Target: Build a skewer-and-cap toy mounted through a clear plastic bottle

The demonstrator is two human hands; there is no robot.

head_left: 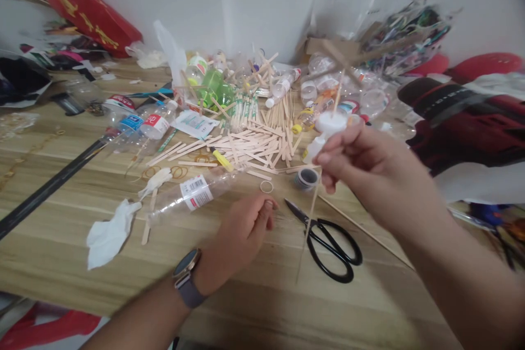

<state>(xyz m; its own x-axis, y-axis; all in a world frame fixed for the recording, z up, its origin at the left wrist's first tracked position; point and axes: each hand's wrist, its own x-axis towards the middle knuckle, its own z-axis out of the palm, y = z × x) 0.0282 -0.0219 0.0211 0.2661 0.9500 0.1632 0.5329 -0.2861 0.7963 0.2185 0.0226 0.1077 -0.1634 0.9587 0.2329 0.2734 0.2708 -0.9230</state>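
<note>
My right hand (361, 169) is raised over the table, pinching a thin wooden skewer (308, 229) between thumb and fingers. At the skewer's upper end is a blurred cross of flat craft sticks (346, 65). My left hand (246, 232), wearing a watch, is low over the table with its fingers curled in; whatever they hold, if anything, is hidden. Just beyond its fingertips lies a pale rubber band (266, 187). Black-handled scissors (334, 246) lie open below the right hand, and a roll of tape (307, 179) stands close by.
An empty plastic bottle (194, 192) lies left of my hands, near crumpled tissue (110, 235). Loose craft sticks (254, 145) and skewers fill the middle, with plastic bottles (283, 87) behind. A long dark rod (49, 186) crosses the left side. A yellow-handled tool (222, 158) lies among the sticks.
</note>
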